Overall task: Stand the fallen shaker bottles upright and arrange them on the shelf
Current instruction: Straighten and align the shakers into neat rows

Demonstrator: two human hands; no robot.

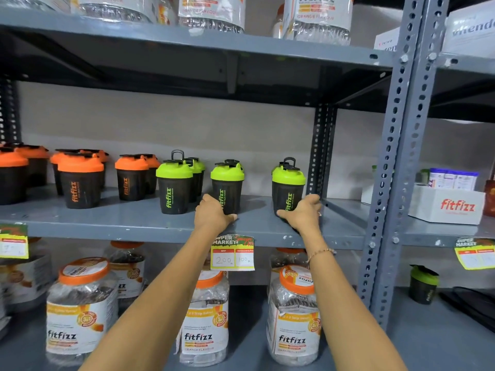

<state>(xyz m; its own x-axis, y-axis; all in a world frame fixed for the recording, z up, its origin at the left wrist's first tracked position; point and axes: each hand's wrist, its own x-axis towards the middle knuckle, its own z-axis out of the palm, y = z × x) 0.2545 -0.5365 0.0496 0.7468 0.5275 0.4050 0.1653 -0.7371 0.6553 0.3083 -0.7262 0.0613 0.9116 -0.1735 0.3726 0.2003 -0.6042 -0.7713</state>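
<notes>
Black shaker bottles stand upright along the grey middle shelf [134, 223]. Several on the left have orange lids [80, 180]; those on the right have green lids. My left hand [213, 212] wraps the base of the middle green-lidded shaker [227, 183]. My right hand [304, 211] wraps the base of the rightmost green-lidded shaker [288, 186]. Another green-lidded shaker [174, 186] stands free to the left of my left hand, with more green ones behind it. No bottle on this shelf lies on its side.
Large clear Fitfizz jars [80, 311] fill the lower shelf, and more jars sit above. A price tag [232, 253] hangs from the shelf edge. A grey upright post [388, 183] bounds the right; beyond it are a white Fitfizz box [450, 207] and a lone green shaker [423, 285].
</notes>
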